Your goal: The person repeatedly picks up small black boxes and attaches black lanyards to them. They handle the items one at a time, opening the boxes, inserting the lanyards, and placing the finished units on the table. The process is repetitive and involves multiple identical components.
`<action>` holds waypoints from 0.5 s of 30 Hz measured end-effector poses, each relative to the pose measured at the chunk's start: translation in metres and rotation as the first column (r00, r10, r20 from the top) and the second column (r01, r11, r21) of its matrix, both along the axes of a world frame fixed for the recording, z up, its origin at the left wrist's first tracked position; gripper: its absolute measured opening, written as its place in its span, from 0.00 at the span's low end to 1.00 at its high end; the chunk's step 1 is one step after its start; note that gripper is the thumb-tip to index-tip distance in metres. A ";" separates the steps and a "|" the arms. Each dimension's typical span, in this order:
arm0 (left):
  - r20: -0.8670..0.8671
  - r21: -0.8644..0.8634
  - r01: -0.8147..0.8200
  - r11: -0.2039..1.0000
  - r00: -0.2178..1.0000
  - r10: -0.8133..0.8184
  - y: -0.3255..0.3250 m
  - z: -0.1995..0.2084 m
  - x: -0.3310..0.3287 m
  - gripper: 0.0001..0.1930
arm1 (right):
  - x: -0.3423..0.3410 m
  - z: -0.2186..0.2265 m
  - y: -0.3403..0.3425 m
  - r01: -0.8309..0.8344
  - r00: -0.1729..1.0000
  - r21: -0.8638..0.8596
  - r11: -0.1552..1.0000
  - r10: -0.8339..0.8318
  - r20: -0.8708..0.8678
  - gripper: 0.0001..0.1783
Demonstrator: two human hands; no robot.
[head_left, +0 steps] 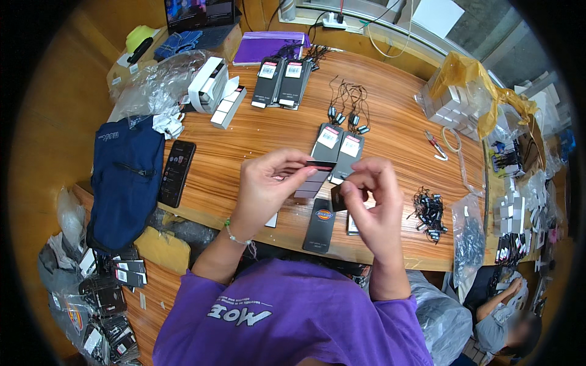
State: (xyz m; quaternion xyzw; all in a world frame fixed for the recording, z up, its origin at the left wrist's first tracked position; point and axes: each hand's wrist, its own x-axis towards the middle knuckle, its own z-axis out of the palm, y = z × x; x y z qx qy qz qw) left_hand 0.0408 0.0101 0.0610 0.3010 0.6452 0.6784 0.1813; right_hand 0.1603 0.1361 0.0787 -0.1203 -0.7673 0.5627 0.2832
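My left hand (pixel 268 183) pinches a dark hang tag (pixel 314 178) with pale label panels and a red strip, tilted above the table. Close by on the right, my right hand (pixel 377 201) has thumb and fingers pressed round a small dark card (pixel 337 199). Below the hands, a black tag with a red and yellow logo (pixel 319 226) lies at the table's near edge. Beyond them rest two piles of dark tags, a left one (pixel 328 141) and a right one (pixel 351 148), with white stickers and black cords. Other cards beneath my hands are partly hidden.
Black cords (pixel 429 213) lie heaped at right, near red-handled snips (pixel 436 145) and a tape roll (pixel 452 138). A phone (pixel 177 174) and navy bag (pixel 126 183) lie left. Tag stacks (pixel 265 85) stand far back. Another person (pixel 500 323) sits lower right.
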 end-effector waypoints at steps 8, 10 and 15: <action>-0.298 -0.003 0.030 1.000 0.954 -0.030 0.014 0.011 0.014 0.07 | -0.002 -0.001 0.004 0.067 0.998 0.080 0.995 -0.067 -0.003 0.18; -0.358 -0.014 0.042 0.999 0.933 -0.044 0.013 0.012 0.013 0.07 | -0.002 0.000 0.006 0.027 1.000 0.011 1.000 -0.027 0.008 0.18; -0.547 -0.026 0.049 0.998 0.836 -0.055 0.013 0.015 0.012 0.07 | -0.002 0.001 0.010 -0.029 0.999 -0.051 0.998 0.030 0.018 0.18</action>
